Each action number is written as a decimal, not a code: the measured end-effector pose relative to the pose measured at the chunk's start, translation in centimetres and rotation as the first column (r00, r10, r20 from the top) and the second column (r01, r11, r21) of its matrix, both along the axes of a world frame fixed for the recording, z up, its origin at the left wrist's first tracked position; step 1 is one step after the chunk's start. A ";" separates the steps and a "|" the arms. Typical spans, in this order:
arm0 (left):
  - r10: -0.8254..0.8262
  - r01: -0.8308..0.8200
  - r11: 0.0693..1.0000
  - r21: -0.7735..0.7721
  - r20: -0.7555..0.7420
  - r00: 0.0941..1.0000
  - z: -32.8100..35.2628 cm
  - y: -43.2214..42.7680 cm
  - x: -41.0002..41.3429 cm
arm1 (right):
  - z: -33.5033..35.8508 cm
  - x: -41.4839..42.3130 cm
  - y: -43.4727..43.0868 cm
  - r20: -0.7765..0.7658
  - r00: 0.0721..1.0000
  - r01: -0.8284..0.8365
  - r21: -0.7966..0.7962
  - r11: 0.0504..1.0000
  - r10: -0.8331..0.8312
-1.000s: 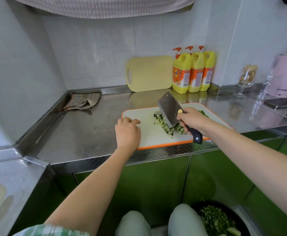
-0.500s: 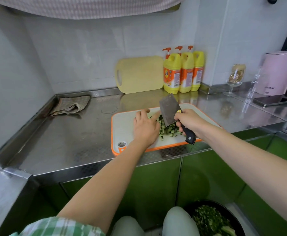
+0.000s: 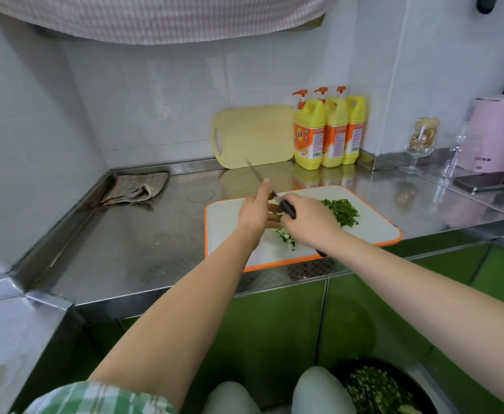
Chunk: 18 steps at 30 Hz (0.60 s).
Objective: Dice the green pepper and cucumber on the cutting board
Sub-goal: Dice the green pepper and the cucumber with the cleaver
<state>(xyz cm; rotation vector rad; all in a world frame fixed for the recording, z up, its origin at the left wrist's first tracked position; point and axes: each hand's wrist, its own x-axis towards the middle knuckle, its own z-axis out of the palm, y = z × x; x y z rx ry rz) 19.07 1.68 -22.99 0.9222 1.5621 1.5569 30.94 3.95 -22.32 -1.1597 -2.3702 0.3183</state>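
Right hand (image 3: 309, 224): fingers wrapped tight around the black handle of the cleaver (image 3: 256, 174). The blade is lifted off the board and tilted up and away toward the back wall, seen almost edge-on as a thin dark line. The handle's butt end pokes out below the wrist.

Left hand (image 3: 253, 212): over the board's left half, right against the knife. The thumb is raised beside the blade and the fingers (image 3: 275, 208) reach across, laid out fairly straight against the blade's flat near the handle. It grips nothing. Exact contact is hard to read because the right hand covers the fingertips.

Cutting board (image 3: 374, 230): white with an orange rim, flat on the steel counter (image 3: 125, 240) near its front edge.
- Diced green pepper (image 3: 342, 212): a loose heap on the board's far right part, just beyond the right hand.
- Diced cucumber (image 3: 286, 238): a small pale-green pile near the board's middle, under and between the two wrists.

Also present:
- A black bowl (image 3: 338, 367) of chopped greens low in view, below the counter.
- A yellow board (image 3: 253, 135) leaning on the wall.
- Three yellow pump bottles (image 3: 309, 135) beside the yellow board.
- A folded cloth (image 3: 137, 188) at the back left.
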 end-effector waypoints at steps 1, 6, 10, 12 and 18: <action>0.034 -0.034 0.999 0.002 0.024 0.999 0.1 0.0 -0.1 | -0.3 -0.5 -0.3 0.049 0.998 -0.034 0.042 0.999 0.032; 0.160 -0.159 0.986 -0.045 0.034 0.987 -0.8 -0.5 -2.0 | -1.2 -1.2 -0.2 -0.126 0.967 -0.236 -0.101 0.966 0.223; 0.183 -0.174 0.982 -0.076 0.126 0.975 -1.0 -1.5 -2.5 | -1.1 -0.8 0.4 -0.219 0.969 -0.157 -0.192 0.969 0.114; 0.173 -0.164 0.984 -0.074 0.150 0.973 -0.9 -2.0 -2.4 | -1.0 -1.2 0.0 -0.119 0.980 -0.182 -0.204 0.962 0.161; 0.172 -0.159 0.984 -0.083 0.176 0.969 -0.8 -2.4 -2.2 | -1.3 -3.2 -1.4 0.018 0.991 -0.121 -0.307 0.944 0.133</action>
